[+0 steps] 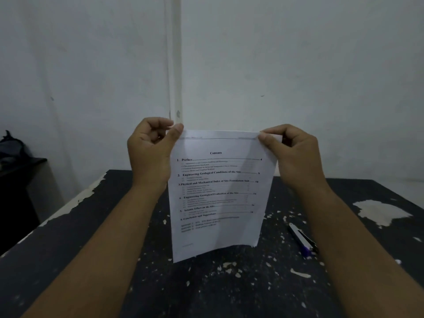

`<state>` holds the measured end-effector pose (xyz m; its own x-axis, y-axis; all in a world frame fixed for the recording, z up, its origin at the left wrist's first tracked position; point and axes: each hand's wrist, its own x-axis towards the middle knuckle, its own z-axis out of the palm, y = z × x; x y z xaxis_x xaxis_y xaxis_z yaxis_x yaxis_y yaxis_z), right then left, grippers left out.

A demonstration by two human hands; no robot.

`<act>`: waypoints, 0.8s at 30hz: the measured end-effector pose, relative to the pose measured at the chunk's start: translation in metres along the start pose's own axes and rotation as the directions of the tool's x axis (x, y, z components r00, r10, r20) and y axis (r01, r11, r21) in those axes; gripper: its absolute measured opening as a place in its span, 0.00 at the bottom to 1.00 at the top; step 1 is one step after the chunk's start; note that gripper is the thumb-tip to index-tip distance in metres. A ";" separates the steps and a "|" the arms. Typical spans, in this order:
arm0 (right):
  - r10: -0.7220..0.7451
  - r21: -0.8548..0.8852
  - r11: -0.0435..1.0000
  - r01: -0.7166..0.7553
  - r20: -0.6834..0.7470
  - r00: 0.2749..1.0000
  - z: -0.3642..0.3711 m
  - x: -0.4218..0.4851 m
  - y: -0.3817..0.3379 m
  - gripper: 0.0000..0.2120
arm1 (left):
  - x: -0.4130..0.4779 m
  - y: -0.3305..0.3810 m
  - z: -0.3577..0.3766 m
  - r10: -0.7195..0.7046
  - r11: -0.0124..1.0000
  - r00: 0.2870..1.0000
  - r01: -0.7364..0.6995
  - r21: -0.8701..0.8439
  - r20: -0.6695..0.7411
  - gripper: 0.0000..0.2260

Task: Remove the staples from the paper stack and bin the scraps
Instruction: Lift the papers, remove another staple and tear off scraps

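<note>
A white paper stack (218,193) with a printed "Contents" page hangs upright in the air above the table, its lower edge curling just over the tabletop. My left hand (150,152) pinches its top left corner between thumb and fingers. My right hand (291,152) pinches the top right corner the same way. No staple can be made out on the page at this size.
A black table (91,260) with chipped, flaking paint lies below. A white and purple tool (302,241) lies on it at the right. A large bare patch (380,212) marks the far right. Dark furniture with a bag (11,148) stands at the left wall.
</note>
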<state>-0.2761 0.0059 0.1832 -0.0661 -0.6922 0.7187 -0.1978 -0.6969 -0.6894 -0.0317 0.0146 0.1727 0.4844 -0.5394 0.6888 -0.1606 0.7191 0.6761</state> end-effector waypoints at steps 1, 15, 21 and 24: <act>0.051 0.074 0.996 -0.050 -0.020 0.998 0.001 0.000 0.000 0.05 | -0.002 0.000 0.000 -0.042 0.998 0.999 0.041 -0.054 -0.016 0.07; 0.337 0.333 0.884 -0.328 0.031 0.941 0.000 -0.014 0.021 0.15 | -0.034 -0.018 -0.004 -0.247 0.969 0.946 0.243 0.042 0.211 0.08; 0.453 -0.100 0.887 -0.451 -0.007 0.892 -0.026 -0.040 0.066 0.14 | -0.041 -0.017 0.002 -0.129 0.987 0.985 0.117 0.108 0.115 0.09; 0.574 -0.595 0.679 -0.430 0.066 0.816 -0.046 -0.059 0.098 0.12 | -0.045 -0.015 0.004 -0.047 0.989 0.995 0.035 0.141 0.084 0.09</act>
<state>-0.3363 -0.0133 0.0775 -0.1033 -0.9774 0.1844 -0.6877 -0.0637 -0.7232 -0.0549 0.0260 0.1324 0.4172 -0.6079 0.6755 -0.2635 0.6305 0.7301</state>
